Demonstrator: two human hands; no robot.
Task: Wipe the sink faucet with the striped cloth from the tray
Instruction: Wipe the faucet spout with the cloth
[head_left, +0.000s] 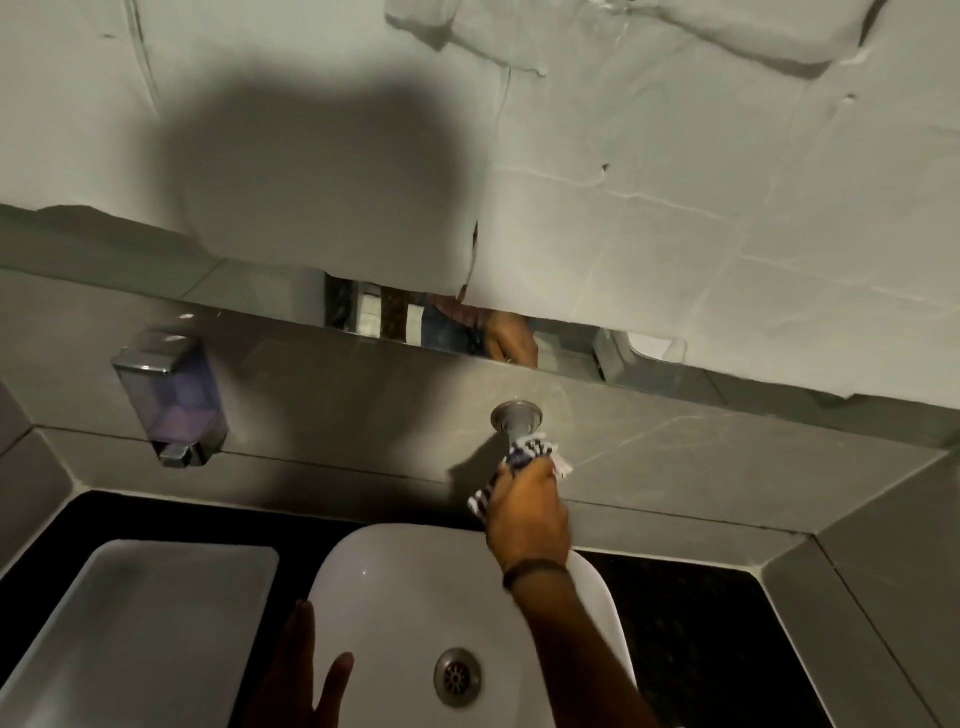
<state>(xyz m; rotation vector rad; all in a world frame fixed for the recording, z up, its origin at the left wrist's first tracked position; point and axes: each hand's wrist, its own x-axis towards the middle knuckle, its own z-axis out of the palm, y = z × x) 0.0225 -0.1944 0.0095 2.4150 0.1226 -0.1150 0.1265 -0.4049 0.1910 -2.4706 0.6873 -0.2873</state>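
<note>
Right hand bunches striped cloth around wall-mounted faucet, whose spout axis runs toward the sink; left hand spread, empty.

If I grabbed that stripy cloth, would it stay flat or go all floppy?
Probably floppy: the striped cloth is scrunched in the right hand, wrapped around the faucet, and a loose end droops below the fingers. It likely weighs little, since one hand holds it up easily. It seems unlikely to slip, being bunched fabric.
</note>
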